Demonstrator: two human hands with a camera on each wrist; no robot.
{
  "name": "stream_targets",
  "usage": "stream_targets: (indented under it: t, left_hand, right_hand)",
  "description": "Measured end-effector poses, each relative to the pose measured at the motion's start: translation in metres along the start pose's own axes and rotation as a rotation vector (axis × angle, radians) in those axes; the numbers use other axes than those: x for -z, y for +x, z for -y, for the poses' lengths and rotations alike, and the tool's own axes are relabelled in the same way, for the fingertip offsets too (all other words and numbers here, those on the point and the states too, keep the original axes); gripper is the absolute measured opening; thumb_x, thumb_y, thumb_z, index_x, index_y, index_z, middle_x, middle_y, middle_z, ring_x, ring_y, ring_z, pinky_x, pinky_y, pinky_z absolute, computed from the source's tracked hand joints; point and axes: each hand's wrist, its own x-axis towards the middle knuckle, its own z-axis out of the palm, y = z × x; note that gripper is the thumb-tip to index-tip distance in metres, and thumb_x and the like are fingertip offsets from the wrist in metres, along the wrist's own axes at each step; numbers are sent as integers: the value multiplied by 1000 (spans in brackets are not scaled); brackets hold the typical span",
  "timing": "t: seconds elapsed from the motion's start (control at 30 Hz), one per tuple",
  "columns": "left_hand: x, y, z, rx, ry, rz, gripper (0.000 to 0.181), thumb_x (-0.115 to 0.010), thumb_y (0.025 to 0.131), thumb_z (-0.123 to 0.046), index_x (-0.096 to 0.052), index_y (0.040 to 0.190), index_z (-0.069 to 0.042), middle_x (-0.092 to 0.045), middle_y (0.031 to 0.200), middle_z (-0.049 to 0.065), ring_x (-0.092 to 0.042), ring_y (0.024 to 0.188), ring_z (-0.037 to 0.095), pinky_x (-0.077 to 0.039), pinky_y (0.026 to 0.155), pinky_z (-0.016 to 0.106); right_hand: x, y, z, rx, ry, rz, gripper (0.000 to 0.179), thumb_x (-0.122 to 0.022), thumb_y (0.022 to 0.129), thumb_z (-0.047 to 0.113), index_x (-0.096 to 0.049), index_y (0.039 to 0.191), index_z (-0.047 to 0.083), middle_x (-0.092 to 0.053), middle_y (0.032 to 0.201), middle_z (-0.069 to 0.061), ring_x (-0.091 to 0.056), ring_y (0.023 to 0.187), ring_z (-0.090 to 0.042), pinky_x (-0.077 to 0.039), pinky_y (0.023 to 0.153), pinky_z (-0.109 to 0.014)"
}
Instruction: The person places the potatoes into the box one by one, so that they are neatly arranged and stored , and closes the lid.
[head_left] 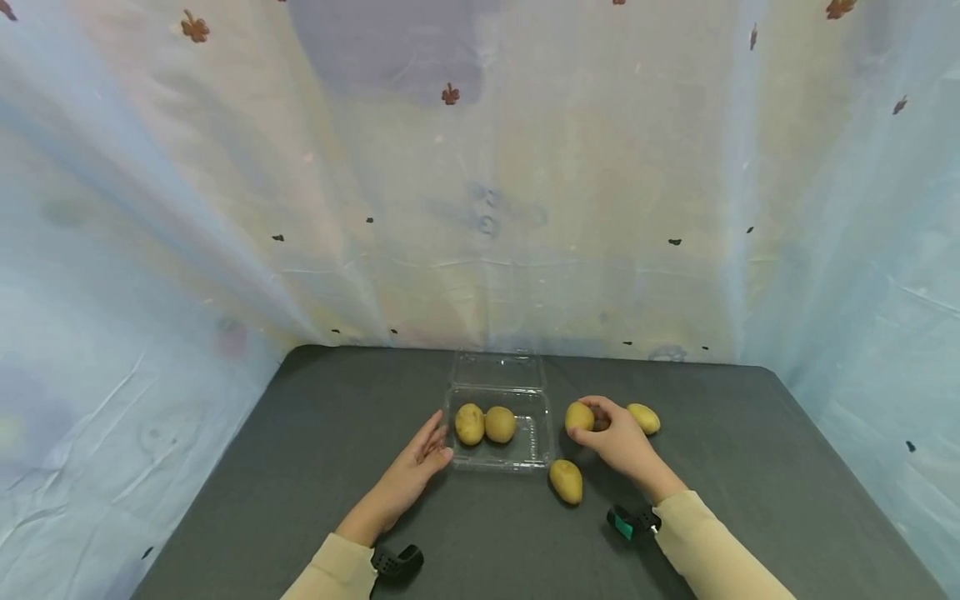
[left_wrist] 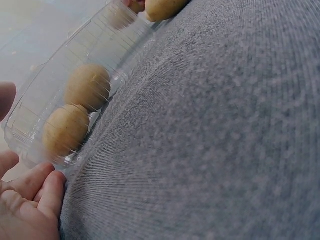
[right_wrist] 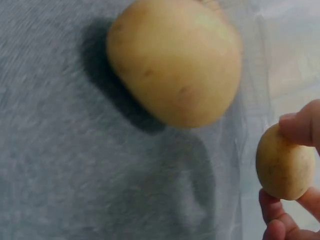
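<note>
1. Pinching a potato in the head view, I have the thumb and fingers of my right hand clamped on it, just right of a clear plastic container. Two more potatoes lie side by side toward the container's left, its lid open at the back. One near potato rests on the dark counter by the front right corner; a far potato lies just right of my right hand. My left hand has relaxed fingers beside the left wall.
2. In the left wrist view, my fingers are uncurled near the container's corner; whether they touch, I cannot tell.
3. In the right wrist view, my right fingers grip the potato at the frame's edge.
</note>
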Motion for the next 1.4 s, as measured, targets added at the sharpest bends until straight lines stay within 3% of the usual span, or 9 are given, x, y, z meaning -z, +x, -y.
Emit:
stream_targets:
  t: [0.27, 0.53, 0.73, 0.97, 1.17, 1.4]
  left_hand:
    - [1, -1, -1, -3, -4, 3, 67, -51, 102, -31, -11, 156, -32, -21, 158, 9, -20, 144, 28, -21, 112, 54]
    - [2, -2, 1, 2, -6, -3, 66, -51, 102, -31, -12, 156, -33, -22, 158, 7, -21, 144, 27, -21, 113, 53]
    - [3, -2, 2, 1, -8, 2, 67, -52, 102, -31, -12, 156, -32, -21, 158, 8, -21, 144, 27, -21, 113, 53]
    - [1, -2, 0, 0, -8, 4, 66, -51, 102, -32, -12, 156, -32, -21, 158, 8, -21, 144, 27, -21, 113, 53]
    - [0, -2, -1, 6, -4, 4, 67, -51, 102, -32, -11, 156, -32, -21, 158, 8, -21, 144, 27, -21, 113, 52]
    - [2, -2, -2, -16, -11, 16, 66, -50, 103, -31, -11, 156, -29, -20, 158, 9, -21, 144, 27, -20, 114, 48]
  right_hand:
    - [-4, 3, 20, 103, -76, -23, 61, -74, 84, 44, -51, 136, 21, -54, 124, -6, -48, 99, -25, -43, 75, -38]
    - [-17, 8, 34, 202, -142, -30, 55, -77, 82, 42, -55, 130, 28, -56, 114, 4, -45, 98, -21, -40, 79, -40]
    - [-30, 14, 43, 254, -183, -11, 53, -78, 82, 37, -57, 128, 25, -56, 112, 8, -46, 99, -23, -34, 85, -44]
    - [-43, 27, 46, 329, -337, -2, 50, -79, 81, 39, -61, 125, 24, -58, 104, 12, -46, 100, -23, -28, 87, -44]
    - [-48, 31, 48, 337, -382, 24, 50, -80, 80, 39, -64, 124, 22, -60, 104, 12, -42, 96, -17, -26, 80, -41]
    - [-50, 32, 51, 286, -394, 39, 53, -81, 79, 38, -63, 127, 21, -59, 105, 11, -40, 94, -14, -26, 79, -40]
